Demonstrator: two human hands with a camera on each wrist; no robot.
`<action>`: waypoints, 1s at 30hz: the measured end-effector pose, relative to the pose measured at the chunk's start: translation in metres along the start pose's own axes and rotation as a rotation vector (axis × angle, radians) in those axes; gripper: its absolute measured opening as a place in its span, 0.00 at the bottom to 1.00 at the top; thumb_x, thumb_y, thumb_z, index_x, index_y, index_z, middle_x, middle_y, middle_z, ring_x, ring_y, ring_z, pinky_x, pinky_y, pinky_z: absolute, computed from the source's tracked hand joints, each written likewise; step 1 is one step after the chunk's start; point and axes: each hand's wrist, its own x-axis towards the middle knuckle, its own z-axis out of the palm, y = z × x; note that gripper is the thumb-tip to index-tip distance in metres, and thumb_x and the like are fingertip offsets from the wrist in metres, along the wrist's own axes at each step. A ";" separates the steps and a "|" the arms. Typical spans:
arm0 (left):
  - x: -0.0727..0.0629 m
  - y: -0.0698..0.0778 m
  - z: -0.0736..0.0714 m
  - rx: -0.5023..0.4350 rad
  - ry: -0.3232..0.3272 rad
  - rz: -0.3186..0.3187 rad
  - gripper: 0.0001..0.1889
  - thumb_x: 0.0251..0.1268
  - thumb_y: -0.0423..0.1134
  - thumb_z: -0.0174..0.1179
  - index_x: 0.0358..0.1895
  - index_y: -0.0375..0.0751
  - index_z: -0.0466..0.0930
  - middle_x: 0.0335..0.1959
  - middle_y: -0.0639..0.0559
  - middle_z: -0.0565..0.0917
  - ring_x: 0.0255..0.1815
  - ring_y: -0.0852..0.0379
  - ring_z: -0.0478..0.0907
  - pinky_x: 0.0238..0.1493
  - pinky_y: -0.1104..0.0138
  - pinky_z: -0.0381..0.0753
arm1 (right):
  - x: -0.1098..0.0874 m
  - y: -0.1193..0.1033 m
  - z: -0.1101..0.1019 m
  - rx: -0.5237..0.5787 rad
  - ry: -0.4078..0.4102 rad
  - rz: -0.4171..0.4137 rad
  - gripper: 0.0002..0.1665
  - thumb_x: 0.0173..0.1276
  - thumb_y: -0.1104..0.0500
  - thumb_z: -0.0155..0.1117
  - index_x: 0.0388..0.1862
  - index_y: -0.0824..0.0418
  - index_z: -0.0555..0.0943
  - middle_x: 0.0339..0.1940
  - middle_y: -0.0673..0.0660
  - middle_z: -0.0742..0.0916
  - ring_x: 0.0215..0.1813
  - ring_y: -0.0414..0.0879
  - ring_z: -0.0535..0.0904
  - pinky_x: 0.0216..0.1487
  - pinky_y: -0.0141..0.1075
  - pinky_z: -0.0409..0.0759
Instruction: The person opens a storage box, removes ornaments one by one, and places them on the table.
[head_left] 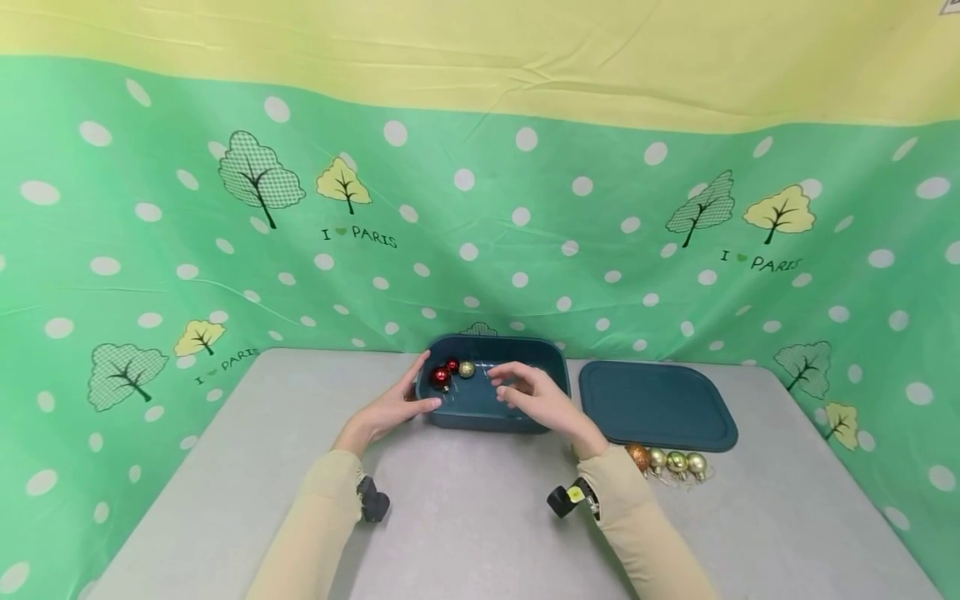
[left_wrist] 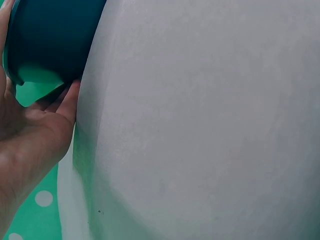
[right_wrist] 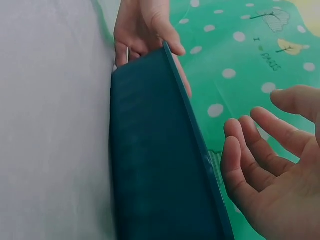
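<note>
A dark teal plastic box [head_left: 487, 422] stands at the back of the table. At its left end, my left hand [head_left: 392, 408] holds the box, thumb over the rim and the other fingers along the outer wall. Inside, in the left part, lie a larger red Christmas ball [head_left: 441, 377], a smaller red ball [head_left: 453, 365] and a glittery gold ball [head_left: 467, 369]. Over the right part of the box hovers my right hand [head_left: 542, 405], fingers loosely bent and apart, with nothing visible in them. The right wrist view shows this hand [right_wrist: 277, 175] above the rim.
Right of the box lies its flat teal lid [head_left: 656, 406]. In front of the lid, a glittery orange ball [head_left: 638, 456] and several gold balls [head_left: 677, 462] sit in a row, partly beside the right sleeve. A green dotted cloth [head_left: 517, 217] hangs behind the grey table [head_left: 465, 517].
</note>
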 end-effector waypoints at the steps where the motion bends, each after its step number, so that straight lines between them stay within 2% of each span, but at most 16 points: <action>1: 0.000 0.000 0.000 -0.004 -0.001 -0.002 0.49 0.65 0.40 0.64 0.78 0.68 0.36 0.78 0.45 0.33 0.75 0.36 0.38 0.68 0.41 0.48 | 0.002 -0.006 0.002 -0.003 -0.005 0.008 0.19 0.73 0.68 0.53 0.61 0.72 0.72 0.53 0.69 0.80 0.47 0.62 0.80 0.46 0.53 0.79; 5: 0.001 0.001 0.000 -0.014 -0.001 -0.001 0.49 0.66 0.38 0.63 0.78 0.66 0.36 0.78 0.45 0.33 0.75 0.37 0.38 0.69 0.43 0.47 | 0.010 -0.023 0.007 -0.009 -0.022 0.038 0.18 0.73 0.70 0.52 0.60 0.73 0.72 0.51 0.69 0.80 0.45 0.55 0.81 0.48 0.57 0.77; 11: 0.002 0.000 -0.001 -0.017 -0.001 0.003 0.48 0.66 0.37 0.62 0.78 0.64 0.36 0.78 0.45 0.34 0.76 0.37 0.38 0.70 0.44 0.45 | 0.033 0.003 0.013 -0.015 -0.059 0.053 0.19 0.74 0.67 0.52 0.61 0.72 0.72 0.52 0.66 0.79 0.44 0.53 0.81 0.48 0.56 0.78; 15: 0.001 -0.001 -0.001 -0.017 0.004 -0.003 0.48 0.67 0.36 0.61 0.78 0.65 0.36 0.78 0.44 0.34 0.75 0.37 0.40 0.69 0.42 0.47 | 0.046 0.013 0.016 -0.028 -0.132 0.073 0.22 0.74 0.62 0.54 0.63 0.68 0.72 0.58 0.67 0.77 0.49 0.58 0.80 0.51 0.52 0.78; 20: -0.001 -0.001 0.000 -0.008 0.005 0.002 0.48 0.67 0.37 0.61 0.78 0.65 0.35 0.78 0.43 0.36 0.75 0.35 0.43 0.67 0.40 0.51 | 0.057 0.016 0.019 -0.046 -0.201 0.093 0.23 0.73 0.59 0.54 0.64 0.68 0.72 0.60 0.68 0.76 0.53 0.63 0.78 0.51 0.50 0.79; 25: 0.000 -0.001 0.001 -0.010 -0.016 0.009 0.48 0.67 0.38 0.61 0.78 0.65 0.34 0.78 0.43 0.35 0.75 0.35 0.43 0.67 0.41 0.52 | 0.065 0.022 0.026 -0.040 -0.186 0.109 0.23 0.73 0.60 0.54 0.63 0.70 0.72 0.59 0.66 0.77 0.53 0.57 0.78 0.51 0.47 0.79; 30: 0.001 -0.001 0.001 -0.019 -0.015 0.023 0.48 0.68 0.35 0.60 0.78 0.63 0.34 0.78 0.43 0.35 0.74 0.36 0.45 0.68 0.42 0.53 | 0.076 0.032 0.038 0.003 -0.133 0.130 0.22 0.73 0.61 0.55 0.63 0.69 0.72 0.58 0.67 0.77 0.55 0.55 0.77 0.54 0.50 0.76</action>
